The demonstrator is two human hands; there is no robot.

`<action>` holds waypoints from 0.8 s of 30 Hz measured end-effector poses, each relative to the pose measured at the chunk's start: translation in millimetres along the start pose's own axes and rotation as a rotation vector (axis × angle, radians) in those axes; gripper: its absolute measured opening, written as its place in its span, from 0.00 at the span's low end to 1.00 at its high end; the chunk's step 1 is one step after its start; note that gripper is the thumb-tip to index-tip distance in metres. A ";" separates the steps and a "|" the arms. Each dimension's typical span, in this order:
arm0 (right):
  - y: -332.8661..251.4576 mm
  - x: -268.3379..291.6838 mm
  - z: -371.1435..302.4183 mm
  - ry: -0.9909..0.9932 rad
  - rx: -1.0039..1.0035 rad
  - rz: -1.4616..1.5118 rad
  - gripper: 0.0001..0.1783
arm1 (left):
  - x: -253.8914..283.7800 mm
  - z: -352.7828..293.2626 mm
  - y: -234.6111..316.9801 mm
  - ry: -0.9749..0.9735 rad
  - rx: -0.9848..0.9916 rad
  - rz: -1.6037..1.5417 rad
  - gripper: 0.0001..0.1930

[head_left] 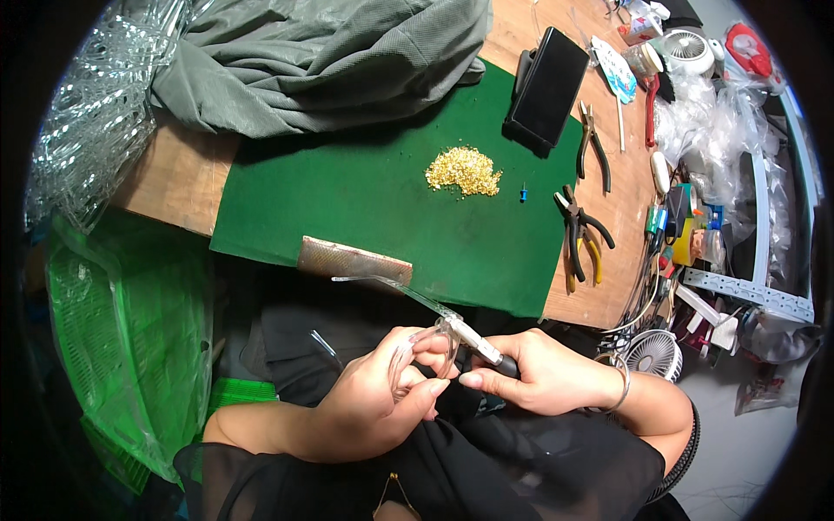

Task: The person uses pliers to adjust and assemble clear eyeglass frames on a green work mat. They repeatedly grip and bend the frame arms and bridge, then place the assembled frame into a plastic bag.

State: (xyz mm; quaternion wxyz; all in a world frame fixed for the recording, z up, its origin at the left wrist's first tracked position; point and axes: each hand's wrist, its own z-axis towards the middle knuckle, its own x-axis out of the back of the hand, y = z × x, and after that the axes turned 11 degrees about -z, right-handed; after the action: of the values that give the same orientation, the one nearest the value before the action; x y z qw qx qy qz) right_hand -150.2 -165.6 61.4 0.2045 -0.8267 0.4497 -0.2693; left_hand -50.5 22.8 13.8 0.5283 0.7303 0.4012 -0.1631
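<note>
My left hand (387, 395) is closed around a clear eyeglass frame (401, 369), its fingers around the rims. One see-through temple reaches up and left over the mat's near edge, and another temple tip shows left of the hand. My right hand (543, 372) grips a narrow, pale hand tool with a black handle (479, 344), thumb and fingers pressed on the dark part. The tool's far end meets the frame near the hinge; its exact kind I cannot make out. Beyond my hands, a heap of tiny gold-coloured metal pieces (464, 171) lies on the green mat (347, 195).
A blue push pin (523, 193), black-handled pliers (593, 148), more pliers (580, 233) and a propped black phone (547, 89) lie to the right. Grey cloth (321, 65) covers the back left. A metal-faced block (354, 259) sits at the mat's near edge. A small fan (653, 356) stands lower right.
</note>
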 end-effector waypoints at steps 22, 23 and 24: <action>10.5 13.9 10.4 0.602 0.648 -0.691 0.21 | 17.9 3.0 15.4 -0.198 -0.542 0.806 0.18; 11.7 13.8 10.9 0.602 0.650 -0.697 0.21 | 19.1 4.4 14.9 -0.207 -0.571 0.835 0.18; 12.7 13.5 11.2 0.602 0.651 -0.703 0.21 | 19.9 5.2 14.3 -0.216 -0.600 0.865 0.18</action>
State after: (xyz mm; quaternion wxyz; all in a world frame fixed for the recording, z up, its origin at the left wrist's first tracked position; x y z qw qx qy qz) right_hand -145.2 -182.5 48.9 0.2098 -0.7078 0.0796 -0.6699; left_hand -26.2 24.7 7.7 0.7710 0.6250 0.0363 0.1169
